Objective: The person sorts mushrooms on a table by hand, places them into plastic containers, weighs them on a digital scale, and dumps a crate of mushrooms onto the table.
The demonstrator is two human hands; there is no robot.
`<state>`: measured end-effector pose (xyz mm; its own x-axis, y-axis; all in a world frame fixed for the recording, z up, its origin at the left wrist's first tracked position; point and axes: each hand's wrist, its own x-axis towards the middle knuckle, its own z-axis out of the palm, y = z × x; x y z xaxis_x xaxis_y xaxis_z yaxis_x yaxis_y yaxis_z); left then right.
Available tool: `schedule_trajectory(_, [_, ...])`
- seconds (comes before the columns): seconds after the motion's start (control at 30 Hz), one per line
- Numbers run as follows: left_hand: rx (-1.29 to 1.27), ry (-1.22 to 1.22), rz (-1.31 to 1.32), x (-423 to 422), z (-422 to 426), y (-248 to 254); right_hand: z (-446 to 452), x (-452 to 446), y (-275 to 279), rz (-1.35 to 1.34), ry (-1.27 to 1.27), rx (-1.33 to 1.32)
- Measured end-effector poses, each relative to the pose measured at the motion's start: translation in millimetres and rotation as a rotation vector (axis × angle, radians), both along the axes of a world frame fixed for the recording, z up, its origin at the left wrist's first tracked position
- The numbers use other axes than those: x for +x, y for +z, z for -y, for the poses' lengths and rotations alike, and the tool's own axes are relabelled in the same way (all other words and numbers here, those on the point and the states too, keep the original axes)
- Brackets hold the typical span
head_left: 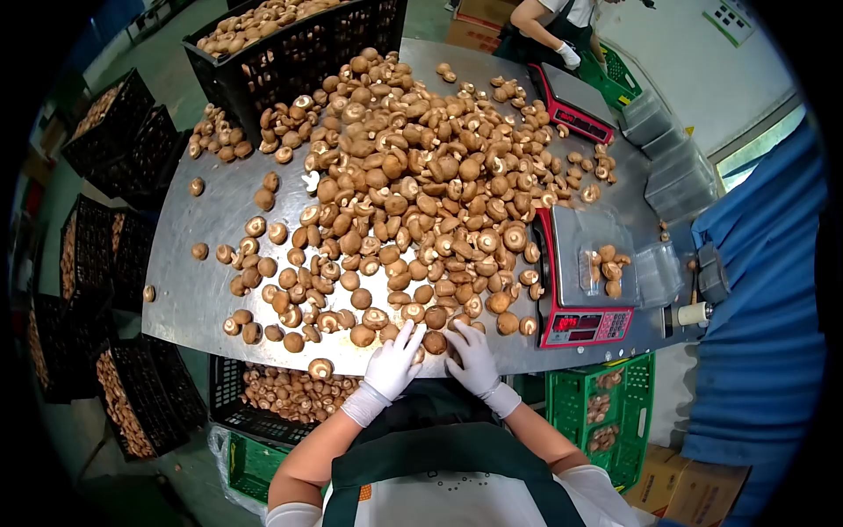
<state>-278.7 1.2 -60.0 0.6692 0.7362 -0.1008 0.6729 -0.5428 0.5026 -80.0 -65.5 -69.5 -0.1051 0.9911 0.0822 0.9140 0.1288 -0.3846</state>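
Many brown shiitake mushrooms (413, 167) lie in a broad heap on the metal table (184, 299). At the near edge, my left hand (393, 362) in a white glove reaches forward, fingers stretched out and touching mushrooms. My right hand (475, 360), also gloved, is spread beside a few caps, its thumb and fingers apart. Between the two hands sits a brown mushroom (435, 342). Right of my hands, a red scale (587, 327) bears a clear plastic tray (584, 272) with several mushrooms in it. Parts of the caps at my fingertips are hidden.
A black crate (307, 57) of mushrooms stands on the far left of the table. Another black crate (230, 400) and a green crate (632, 413) are below its near edge. A second scale (575, 105), clear containers (672, 180) and a co-worker (549, 35) are at the far right.
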Motion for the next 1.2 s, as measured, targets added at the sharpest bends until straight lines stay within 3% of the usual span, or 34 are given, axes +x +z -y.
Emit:
schedule_trajectory(0.1, [-0.003, 0.059, 0.148, -6.6, 3.4, -8.0, -8.5, 11.8, 10.1, -0.573, -0.13, -0.011])
schedule_trajectory(0.17, [0.06, 0.129, 0.473, -13.3, 6.0, -22.6, -17.6, 16.5, 28.1, -1.198, -0.367, -0.377])
schedule_trajectory(0.2, [-0.141, 0.234, 0.572, -15.1, 8.0, -24.8, -24.4, 21.0, 26.7, -1.448, -0.322, -0.459])
schedule_trajectory(0.23, [-0.139, 0.235, 0.574, -18.5, 7.6, -27.5, -26.2, 21.2, 25.5, -1.447, -0.32, -0.459])
schedule_trajectory(0.3, [-0.075, 0.173, 0.497, -24.6, 7.6, -30.4, -29.6, 15.5, 24.8, -2.064, -0.233, -0.482])
schedule_trajectory(0.47, [0.178, -0.162, 0.264, -22.1, 14.4, -36.4, -38.1, 6.1, 18.1, -2.12, -0.205, -0.523])
schedule_trajectory(0.5, [0.178, -0.162, 0.263, -21.8, 15.4, -40.3, -38.7, 4.5, 17.3, -2.121, -0.204, -0.523])
schedule_trajectory(0.53, [0.232, -0.167, 0.24, -21.5, 16.2, -44.1, -39.3, 3.4, 16.7, -1.804, -0.093, -0.434])
schedule_trajectory(0.6, [0.287, -0.175, 0.218, -20.7, 16.2, -48.5, -41.1, 1.6, 18.4, -1.484, 0.007, -0.342])
schedule_trajectory(0.67, [0.142, -0.072, 0.355, -20.8, 15.7, -49.7, -42.7, -0.5, 23.7, -2.032, -0.247, -0.476])
schedule_trajectory(0.7, [0.143, -0.071, 0.354, -21.6, 17.2, -46.6, -44.4, -1.6, 28.2, -2.032, -0.245, -0.478])
schedule_trajectory(0.77, [-0.277, 0.166, 0.663, -23.9, 24.5, -39.4, -47.9, -2.7, 37.0, -1.105, -0.02, -0.319])
schedule_trajectory(0.83, [-0.353, 0.195, 0.686, -29.3, 29.9, -44.4, -59.1, -27.4, 57.7, -1.487, -0.045, -0.597])
schedule_trajectory(0.9, [-0.725, 0.26, 0.885, -32.6, 33.8, -53.7, -53.2, -63.0, 91.0, -1.095, 0.239, -0.699])
schedule_trajectory(0.97, [-1.23, 0.356, 0.918, -43.3, 38.9, -60.3, -50.7, -69.3, 78.8, -0.529, 0.441, -0.477])
schedule_trajectory(1.0, [-1.339, 0.467, 0.949, -46.3, 40.5, -47.6, -46.4, -71.7, 75.5, -0.403, 0.399, -0.249])
schedule_trajectory(1.03, [-1.448, 0.58, 0.983, -47.2, 41.3, -40.2, -46.1, -70.9, 72.7, -0.403, 0.409, -0.249])
schedule_trajectory(1.1, [-1.522, 0.58, 1.147, -53.9, 39.3, -38.4, -45.7, -67.8, 66.5, -0.068, 0.501, -0.307])
schedule_trajectory(1.13, [-1.598, 0.565, 1.301, -58.8, 38.9, -38.3, -41.7, -69.7, 58.5, -0.053, 0.537, -0.275])
schedule_trajectory(1.2, [-1.517, 0.532, 1.252, -62.8, 34.4, -38.3, -42.0, -69.8, 52.4, -0.119, 0.47, -0.316])
